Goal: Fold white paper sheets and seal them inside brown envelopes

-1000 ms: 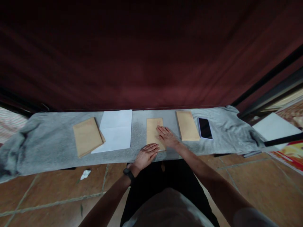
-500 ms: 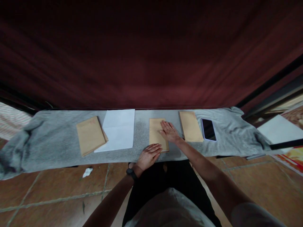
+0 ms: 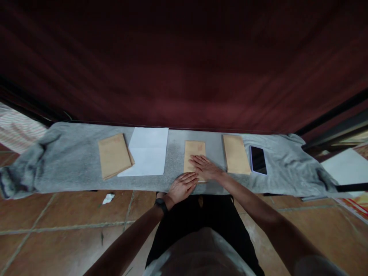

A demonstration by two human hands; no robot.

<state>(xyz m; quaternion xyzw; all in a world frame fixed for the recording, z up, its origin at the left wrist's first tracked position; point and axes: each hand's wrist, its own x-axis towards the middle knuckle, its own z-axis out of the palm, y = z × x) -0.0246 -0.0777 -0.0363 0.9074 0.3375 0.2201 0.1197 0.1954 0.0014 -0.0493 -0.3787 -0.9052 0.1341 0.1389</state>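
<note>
A brown paper envelope (image 3: pixel 194 147) with small reddish print at its top right lies flat in front of me on a grey cloth. My right hand (image 3: pixel 204 167) rests flat across its middle, fingers stretched out and pointing left. At the lower left corner of the envelope lies my left hand (image 3: pixel 184 186), its fingers extended over the edge and close to the right hand. The lower part of the envelope is mostly hidden beneath both hands. To the right is another stack of brown envelopes (image 3: pixel 236 154).
White sheets of paper (image 3: pixel 148 151) lie left of centre, partly under brown envelopes (image 3: pixel 114 156). A phone (image 3: pixel 258 160) is at the right on the grey cloth (image 3: pixel 71 157). A dark red curtain (image 3: pixel 184 76) hangs behind. A crumpled white scrap (image 3: pixel 108 198) lies on the tiled floor.
My right hand has slid down the envelope toward me, uncovering the print at its top right. My left hand stays at the lower left corner. The view has tilted slightly.
</note>
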